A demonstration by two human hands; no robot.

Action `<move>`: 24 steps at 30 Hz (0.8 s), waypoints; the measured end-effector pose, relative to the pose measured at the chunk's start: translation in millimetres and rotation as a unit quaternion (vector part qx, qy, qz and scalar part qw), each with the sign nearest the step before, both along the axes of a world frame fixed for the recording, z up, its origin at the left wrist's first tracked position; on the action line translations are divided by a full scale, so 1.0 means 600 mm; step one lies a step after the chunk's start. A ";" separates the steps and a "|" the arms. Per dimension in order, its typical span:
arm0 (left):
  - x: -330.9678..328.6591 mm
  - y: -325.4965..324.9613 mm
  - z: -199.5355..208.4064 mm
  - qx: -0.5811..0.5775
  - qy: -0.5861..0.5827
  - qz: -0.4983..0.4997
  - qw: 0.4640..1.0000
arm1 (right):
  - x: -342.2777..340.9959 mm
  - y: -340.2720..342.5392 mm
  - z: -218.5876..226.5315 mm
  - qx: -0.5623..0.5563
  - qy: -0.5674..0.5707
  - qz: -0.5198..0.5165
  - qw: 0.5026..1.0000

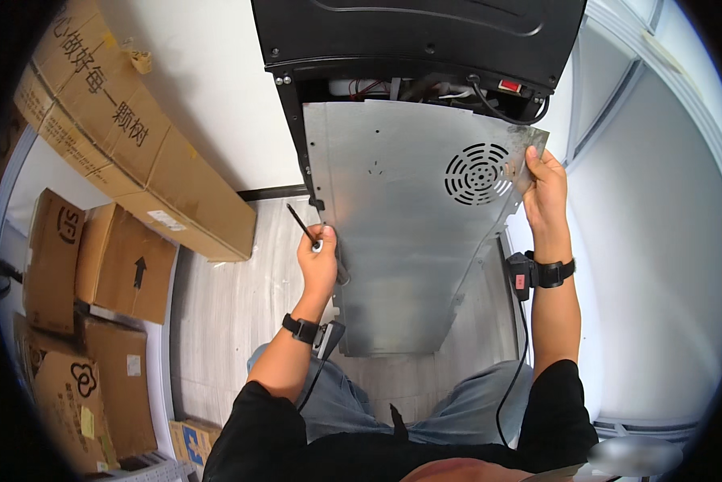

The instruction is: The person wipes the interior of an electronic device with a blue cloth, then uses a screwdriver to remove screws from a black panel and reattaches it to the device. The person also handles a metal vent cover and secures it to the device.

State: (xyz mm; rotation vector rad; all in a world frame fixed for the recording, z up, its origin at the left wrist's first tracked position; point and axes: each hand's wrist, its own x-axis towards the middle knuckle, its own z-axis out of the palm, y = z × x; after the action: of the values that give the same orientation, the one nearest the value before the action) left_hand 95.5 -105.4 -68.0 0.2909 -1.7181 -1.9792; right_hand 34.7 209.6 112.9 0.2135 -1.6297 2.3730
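A large grey sheet-metal panel (393, 233) stands tilted in front of me, with a round pattern of vent slots in its upper right. My right hand (544, 189) grips its upper right edge, thumb on the front face. At the left edge, my left hand (319, 257) is closed around a thin black rod-like tool (301, 223), which points up and left, and its fingers also meet the panel's edge. Behind the panel is a black machine housing (425, 40). Above the panel's top edge, a gap shows wires, a red switch (509, 86) and a black cable (489, 104).
A long cardboard box (152, 161) leans at the left, above several brown cartons (128, 261) on a shelf. A white wall is behind them. White and glassy panels (658, 161) line the right side. Pale wood-look flooring (224, 321) lies below. Black cables hang from both wrist straps.
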 end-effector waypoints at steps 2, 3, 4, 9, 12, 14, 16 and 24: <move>-0.007 0.004 -0.004 -0.007 0.004 0.007 1.000 | 0.004 -0.012 0.008 0.016 0.003 -0.021 1.000; -0.006 0.004 -0.007 -0.002 0.002 0.008 1.000 | 0.009 -0.022 0.012 0.020 0.017 -0.033 0.999; -0.008 0.005 -0.008 0.006 0.004 0.019 1.000 | 0.012 -0.033 0.015 0.024 0.031 -0.045 0.998; -0.026 0.002 -0.031 0.039 0.015 0.048 0.998 | 0.002 -0.036 0.003 0.011 0.062 -0.123 0.990; -0.020 0.013 0.017 0.087 -0.014 0.041 0.995 | 0.009 -0.043 -0.006 0.024 0.083 -0.220 0.972; -0.034 0.010 0.003 0.048 0.016 0.053 0.997 | 0.012 -0.052 -0.010 0.040 0.108 -0.275 0.954; -0.045 0.009 -0.004 0.026 0.032 0.062 0.997 | 0.015 -0.056 -0.012 0.065 0.125 -0.306 0.942; -0.051 0.012 0.000 0.090 0.034 0.049 0.994 | 0.092 -0.075 -0.079 0.264 0.314 -0.364 0.836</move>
State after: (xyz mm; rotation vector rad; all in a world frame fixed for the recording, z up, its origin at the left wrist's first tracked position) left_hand 65.2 -98.4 -67.7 0.3600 -1.4584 -2.0500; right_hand 89.7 164.7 65.6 0.3459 -1.5806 1.0944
